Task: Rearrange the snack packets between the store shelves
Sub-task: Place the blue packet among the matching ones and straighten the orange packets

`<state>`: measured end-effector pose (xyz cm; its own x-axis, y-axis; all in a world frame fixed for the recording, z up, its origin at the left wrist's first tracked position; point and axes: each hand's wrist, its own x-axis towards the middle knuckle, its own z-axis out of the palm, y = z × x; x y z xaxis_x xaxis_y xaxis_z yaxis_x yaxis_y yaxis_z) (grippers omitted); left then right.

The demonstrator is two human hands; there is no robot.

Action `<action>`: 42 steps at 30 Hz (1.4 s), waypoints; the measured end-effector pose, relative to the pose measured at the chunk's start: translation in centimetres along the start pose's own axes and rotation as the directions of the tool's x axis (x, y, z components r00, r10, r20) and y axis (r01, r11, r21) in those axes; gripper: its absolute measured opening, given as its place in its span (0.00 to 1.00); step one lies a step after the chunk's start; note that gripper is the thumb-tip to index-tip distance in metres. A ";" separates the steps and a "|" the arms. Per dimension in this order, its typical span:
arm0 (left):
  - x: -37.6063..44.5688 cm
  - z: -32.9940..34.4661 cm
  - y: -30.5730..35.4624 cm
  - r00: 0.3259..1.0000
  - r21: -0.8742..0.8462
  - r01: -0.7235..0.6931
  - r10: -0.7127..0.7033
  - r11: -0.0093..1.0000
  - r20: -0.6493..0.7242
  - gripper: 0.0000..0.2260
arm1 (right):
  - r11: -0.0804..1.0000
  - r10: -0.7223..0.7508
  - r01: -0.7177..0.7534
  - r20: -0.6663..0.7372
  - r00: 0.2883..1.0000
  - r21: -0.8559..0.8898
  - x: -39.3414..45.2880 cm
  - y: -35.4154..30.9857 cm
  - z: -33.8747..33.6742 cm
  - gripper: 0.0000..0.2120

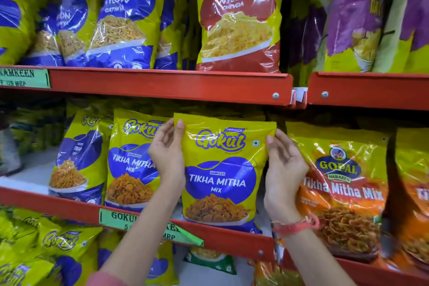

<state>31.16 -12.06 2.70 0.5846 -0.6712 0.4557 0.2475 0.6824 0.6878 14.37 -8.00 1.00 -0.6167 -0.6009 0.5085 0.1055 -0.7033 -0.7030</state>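
Note:
A yellow and blue Gokul Tikha Mitha Mix packet (222, 169) stands upright at the front of the middle red shelf (232, 239). My left hand (168, 158) grips its upper left edge, thumb on the front. My right hand (284, 169) grips its upper right edge; a pink thread band circles that wrist. A second identical Gokul packet (130, 160) stands just to the left, partly behind my left hand.
An orange Gopal Tikha Mitha Mix packet (341, 183) stands right of my hands. The upper shelf (167, 83) holds blue Nylon packets (123, 25), a red Nylon Chevda packet (239, 18) and purple packets (355, 14). More Gokul packets (53, 251) fill the lower shelf.

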 end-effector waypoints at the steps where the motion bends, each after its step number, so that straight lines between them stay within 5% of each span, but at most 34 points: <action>1: -0.5 -0.3 -0.2 0.990 0.134 -0.141 0.137 0.981 0.037 0.12 | 0.977 -0.150 0.154 0.041 0.988 -0.145 -0.5 0.3 0.1 0.13; 2: -1.3 -0.8 -0.8 0.956 0.271 -0.291 0.273 0.917 0.106 0.16 | 0.891 -0.309 0.335 0.133 0.942 -0.305 -1.2 0.9 0.0 0.18; 4: -3.0 -1.9 -2.3 0.829 0.436 -0.559 0.457 0.705 0.323 0.22 | 0.553 -0.501 0.650 0.415 0.759 -0.521 -2.7 2.9 -0.4 0.26; 5: -3.6 -2.5 -3.5 0.743 0.476 -0.669 0.493 0.571 0.453 0.23 | 0.380 -0.509 0.731 0.532 0.676 -0.566 -3.3 4.0 -0.7 0.28; 7: -4.4 -3.6 -5.6 0.605 0.511 -0.796 0.437 0.324 0.666 0.26 | 0.178 -0.423 0.763 0.652 0.630 -0.622 -3.7 5.8 -1.3 0.29; 10: -3.6 -4.5 -7.7 0.532 0.503 -0.847 0.277 0.172 0.800 0.28 | 0.101 -0.271 0.729 0.686 0.675 -0.678 -2.8 7.3 -1.9 0.32; 18: -3.1 -4.4 -6.7 0.531 0.517 -0.846 0.119 0.129 0.839 0.29 | 0.060 -0.095 0.698 0.692 0.716 -0.714 -2.6 6.3 -1.7 0.34; 23: -6.4 -4.2 -3.6 0.570 0.512 -0.808 0.172 0.290 0.803 0.29 | 0.122 -0.136 0.768 0.756 0.640 -0.628 -3.4 1.4 -5.7 0.32; 26: -9.7 -2.8 -2.7 0.515 0.388 -0.802 0.197 0.454 0.834 0.27 | 0.193 -0.205 0.783 0.756 0.622 -0.592 -3.8 -0.9 -10.9 0.30; 29: -13.0 0.2 -2.6 0.428 0.258 -0.797 0.208 0.546 0.880 0.26 | 0.275 -0.211 0.730 0.701 0.681 -0.626 -2.5 -2.1 -15.8 0.28; 33: -17.6 7.3 -3.1 0.409 0.139 -0.686 0.220 0.714 0.886 0.24 | 0.384 -0.256 0.593 0.536 0.805 -0.708 2.3 -4.6 -21.4 0.29; 38: -23.8 17.1 -3.7 0.634 0.119 -0.283 0.093 0.952 0.768 0.20 | 0.506 -0.396 0.428 0.239 0.887 -0.749 9.2 -7.6 -27.2 0.30; 42: -28.5 23.0 -5.1 0.742 0.227 -0.065 -0.106 0.972 0.662 0.22 | 0.641 -0.361 0.225 -0.029 0.932 -0.734 14.0 -9.2 -31.8 0.30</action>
<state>-4.53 -3.03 -0.82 -0.1045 -0.7616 0.6396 0.0271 0.6407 0.7673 -20.02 2.16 -1.21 -0.6359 -0.2949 0.7133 -0.6439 -0.3069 -0.7009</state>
